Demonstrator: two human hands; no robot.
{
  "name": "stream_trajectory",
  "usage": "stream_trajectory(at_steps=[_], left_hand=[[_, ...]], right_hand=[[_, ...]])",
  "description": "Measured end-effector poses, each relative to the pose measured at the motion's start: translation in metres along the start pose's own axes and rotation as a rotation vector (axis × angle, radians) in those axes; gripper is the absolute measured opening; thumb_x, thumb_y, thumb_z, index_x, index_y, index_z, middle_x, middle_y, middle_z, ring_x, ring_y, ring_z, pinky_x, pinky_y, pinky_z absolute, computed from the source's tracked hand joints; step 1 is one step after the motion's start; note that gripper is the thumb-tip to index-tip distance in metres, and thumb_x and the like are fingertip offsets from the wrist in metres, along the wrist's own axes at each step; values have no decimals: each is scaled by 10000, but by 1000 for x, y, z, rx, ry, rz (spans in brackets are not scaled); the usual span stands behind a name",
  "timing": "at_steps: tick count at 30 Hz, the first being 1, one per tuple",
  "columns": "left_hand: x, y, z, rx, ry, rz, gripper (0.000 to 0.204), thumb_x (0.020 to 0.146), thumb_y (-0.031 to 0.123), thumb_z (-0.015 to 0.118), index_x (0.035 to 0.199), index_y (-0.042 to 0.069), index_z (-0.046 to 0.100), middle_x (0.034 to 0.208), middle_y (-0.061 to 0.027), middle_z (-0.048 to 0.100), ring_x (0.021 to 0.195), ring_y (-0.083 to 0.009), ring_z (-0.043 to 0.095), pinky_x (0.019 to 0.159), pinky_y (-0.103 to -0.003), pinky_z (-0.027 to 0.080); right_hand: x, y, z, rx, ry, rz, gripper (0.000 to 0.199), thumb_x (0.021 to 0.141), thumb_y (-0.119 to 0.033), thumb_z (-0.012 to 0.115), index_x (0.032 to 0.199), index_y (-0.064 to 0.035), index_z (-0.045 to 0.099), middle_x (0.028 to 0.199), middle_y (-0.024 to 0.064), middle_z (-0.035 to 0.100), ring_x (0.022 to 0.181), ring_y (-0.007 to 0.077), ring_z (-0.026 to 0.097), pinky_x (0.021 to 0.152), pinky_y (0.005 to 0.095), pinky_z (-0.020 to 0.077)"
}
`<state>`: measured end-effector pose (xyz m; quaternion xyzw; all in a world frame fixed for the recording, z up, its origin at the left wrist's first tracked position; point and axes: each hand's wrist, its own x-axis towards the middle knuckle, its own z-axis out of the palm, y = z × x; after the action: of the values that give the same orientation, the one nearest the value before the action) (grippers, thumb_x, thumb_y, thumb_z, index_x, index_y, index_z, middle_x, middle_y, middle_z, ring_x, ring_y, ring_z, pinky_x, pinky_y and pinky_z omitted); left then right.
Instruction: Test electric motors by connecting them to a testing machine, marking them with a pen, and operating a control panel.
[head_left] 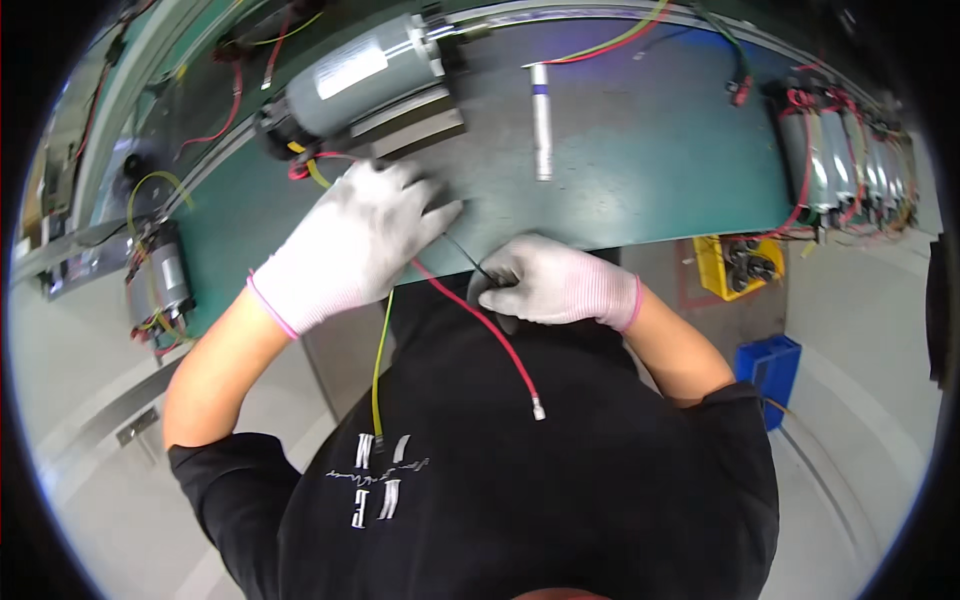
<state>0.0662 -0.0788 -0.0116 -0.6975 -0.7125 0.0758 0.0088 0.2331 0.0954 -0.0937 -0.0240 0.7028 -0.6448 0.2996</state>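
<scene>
My left hand [355,235], in a white glove, is closed around wires near the bench's front edge. A red wire [485,322] with a metal terminal runs out from under it and hangs over the edge, as does a yellow-green wire [381,365]. Between my hands stretches a thin black wire [462,253]. My right hand [550,280], also gloved, pinches that wire near its end; a dark shape below the fingers is unclear. Beyond my left hand lies a grey cylindrical motor [365,75] beside a metal block [410,122], with wires leaving its near end.
A white tube-shaped pen [541,125] lies on the green bench top [640,150]. Several wired motors [835,155] stand in a row at the right, and another motor [165,275] at the left. A yellow bin [738,268] and a blue bin [768,375] sit lower right.
</scene>
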Motion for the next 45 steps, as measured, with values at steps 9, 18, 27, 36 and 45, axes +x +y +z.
stream_trajectory(at_steps=[9,18,27,36,45], left_hand=[[7,-35,11,329,-354,177,268,890,246,695,1117,104,722,975,-34,655,972,-240,642,827,-357,528],[70,114,25,-590,-96,414,205,944,288,705,995,100,639,849,-91,648,744,-265,713,656,-421,577],[122,138,-4,-1088,590,324,311,985,204,650,1252,52,702,794,-94,655,721,-241,694,719,-379,582],[67,50,22,-2066,482,-583,242,1043,127,672,1218,-25,744,939,-48,763,850,-89,659,784,-267,521],[44,59,5,-1776,633,-699,172,1047,105,663,1110,-24,757,911,-16,737,832,-58,634,774,-247,522]], right_hand=[[0,15,36,-732,248,-59,336,953,-355,742,915,-21,758,824,175,736,776,401,728,765,477,592],[-164,-2,-172,-641,416,5,231,940,-133,735,1149,-50,786,935,165,747,829,355,695,778,411,588],[-129,50,-299,-1808,643,231,325,890,-83,703,1210,-23,705,1218,160,719,1259,382,613,1021,453,518],[-122,-76,-124,-289,681,-190,377,988,-86,705,1336,57,674,1118,154,764,947,205,738,861,358,581],[-99,-110,-102,-524,566,-498,365,981,-180,728,1232,84,745,1037,176,797,847,215,768,748,328,589]])
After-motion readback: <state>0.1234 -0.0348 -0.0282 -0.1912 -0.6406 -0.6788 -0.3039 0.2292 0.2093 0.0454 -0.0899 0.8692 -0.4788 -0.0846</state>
